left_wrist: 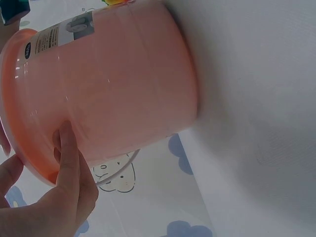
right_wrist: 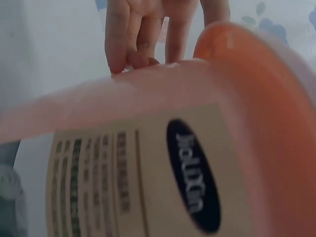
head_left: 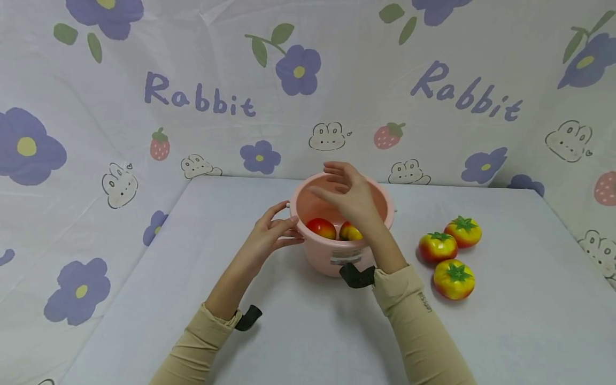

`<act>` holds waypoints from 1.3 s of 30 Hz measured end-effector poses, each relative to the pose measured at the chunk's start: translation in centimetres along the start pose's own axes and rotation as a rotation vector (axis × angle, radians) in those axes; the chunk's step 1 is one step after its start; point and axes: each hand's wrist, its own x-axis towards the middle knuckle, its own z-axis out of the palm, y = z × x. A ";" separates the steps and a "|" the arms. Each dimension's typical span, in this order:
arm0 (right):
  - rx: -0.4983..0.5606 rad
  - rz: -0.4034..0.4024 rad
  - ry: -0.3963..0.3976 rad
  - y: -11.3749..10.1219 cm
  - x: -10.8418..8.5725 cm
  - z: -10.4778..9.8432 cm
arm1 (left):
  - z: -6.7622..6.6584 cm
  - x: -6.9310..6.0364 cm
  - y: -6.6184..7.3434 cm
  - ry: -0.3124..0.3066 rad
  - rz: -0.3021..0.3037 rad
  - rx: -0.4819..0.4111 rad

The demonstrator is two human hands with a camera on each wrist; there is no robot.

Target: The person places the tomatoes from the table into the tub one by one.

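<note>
A pink bucket [head_left: 320, 256] stands upright on the table, with a red fruit [head_left: 321, 228] and a yellow-red one [head_left: 350, 232] visible inside. My left hand [head_left: 267, 232] holds its left side; in the left wrist view that hand [left_wrist: 64, 192] has the thumb at the rim and fingers against the outer wall of the bucket [left_wrist: 123, 84]. Over the bucket's opening is my right hand [head_left: 353, 200], fingers apart and loosely bent, holding nothing visible. The right wrist view shows the labelled bucket wall [right_wrist: 237, 163] and my left hand's fingers [right_wrist: 143, 39], not my right hand.
Three yellow-red toy tomatoes with green tops [head_left: 438, 247] [head_left: 463, 232] [head_left: 454, 279] lie on the table [head_left: 520, 299] to the right of the bucket. A patterned cloth [head_left: 356, 69] hangs behind the table. The bucket's thin white handle [left_wrist: 118, 173] hangs at its far side.
</note>
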 end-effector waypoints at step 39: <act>0.004 -0.041 0.399 6.0 -4.0 -8.7 | 0.0 0.0 -0.1 -0.005 0.015 0.009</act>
